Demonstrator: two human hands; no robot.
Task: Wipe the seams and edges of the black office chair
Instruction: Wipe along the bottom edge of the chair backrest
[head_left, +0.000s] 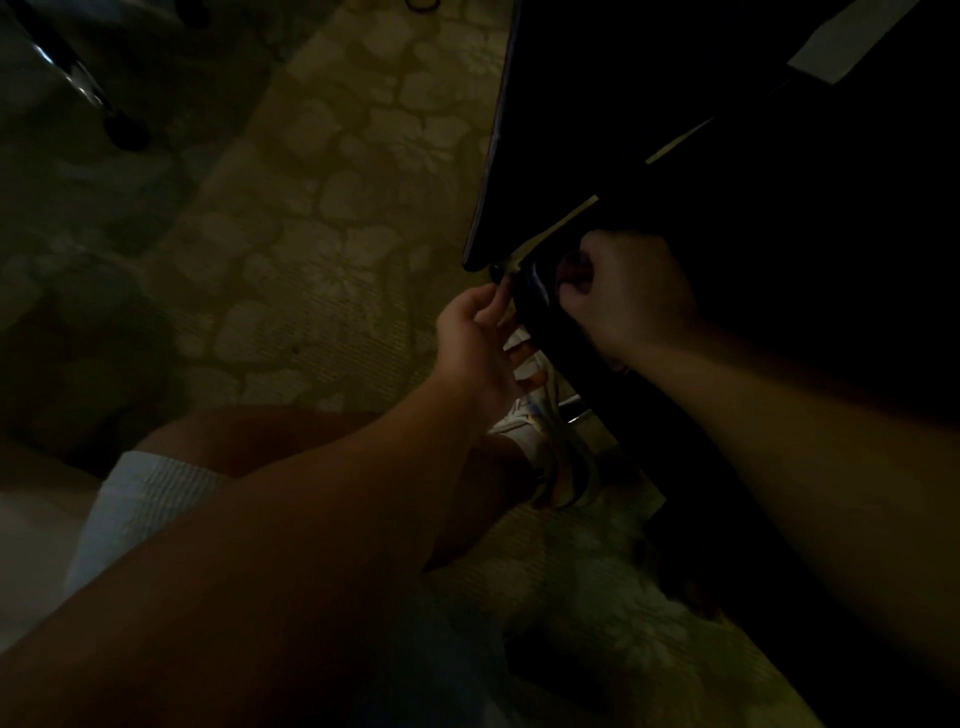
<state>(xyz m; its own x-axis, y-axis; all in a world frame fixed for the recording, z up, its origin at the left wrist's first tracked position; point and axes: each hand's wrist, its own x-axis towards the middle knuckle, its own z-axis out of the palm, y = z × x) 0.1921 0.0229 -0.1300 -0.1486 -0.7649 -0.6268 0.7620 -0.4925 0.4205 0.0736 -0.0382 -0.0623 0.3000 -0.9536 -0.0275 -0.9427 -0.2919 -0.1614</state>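
Under the dim chair (675, 130) edge, the left hand (478, 343) pinches something unclear; the right hand (623, 291) is clenched, contents hidden. Poor light risks skipped seams.

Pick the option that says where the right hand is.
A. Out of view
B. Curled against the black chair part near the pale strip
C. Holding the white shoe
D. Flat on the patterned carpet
B: the right hand is curled against the dark glossy chair part, just below the pale strip.
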